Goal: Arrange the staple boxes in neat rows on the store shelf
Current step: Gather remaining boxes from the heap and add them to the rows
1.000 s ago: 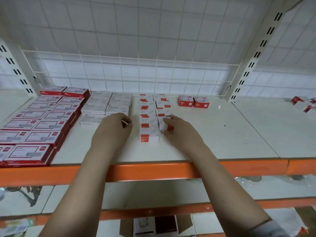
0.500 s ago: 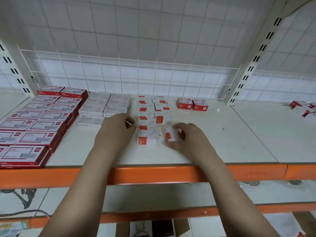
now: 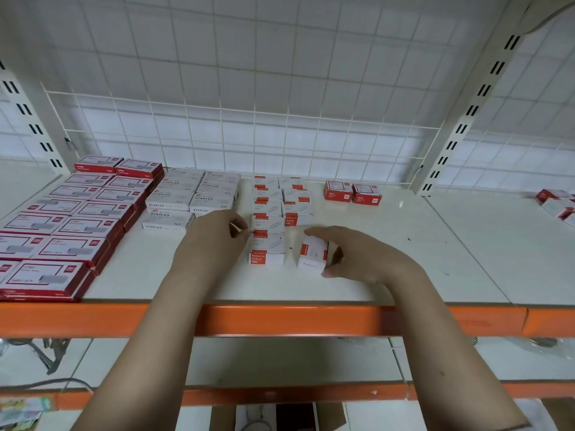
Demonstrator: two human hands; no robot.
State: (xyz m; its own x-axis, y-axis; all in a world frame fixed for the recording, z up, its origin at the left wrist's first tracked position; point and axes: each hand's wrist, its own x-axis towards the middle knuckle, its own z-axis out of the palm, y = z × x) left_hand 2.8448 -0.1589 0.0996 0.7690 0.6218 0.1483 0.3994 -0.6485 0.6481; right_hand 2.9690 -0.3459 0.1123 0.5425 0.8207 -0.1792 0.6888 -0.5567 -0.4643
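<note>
Two columns of small white-and-red staple boxes [image 3: 267, 223] run front to back on the white shelf [image 3: 389, 259]. My right hand [image 3: 357, 255] grips one small box [image 3: 312, 253], tilted, just right of the front of the left column and ahead of the shorter right column [image 3: 295, 202]. My left hand [image 3: 214, 241] rests against the left side of the left column, fingertips touching its front boxes. Further left lie white STAPLES boxes [image 3: 186, 197] and rows of larger red boxes [image 3: 77, 219].
Two red boxes [image 3: 351, 191] sit near the back right, by the wire-grid back panel [image 3: 249, 141]. More boxes [image 3: 557, 203] lie on the neighbouring shelf at far right. An orange beam [image 3: 280, 320] edges the shelf front; a lower shelf shows beneath.
My right hand pulled one small box from the right column toward the shelf front and turned it; it now holds the box tilted. My left hand stayed against the left column.
</note>
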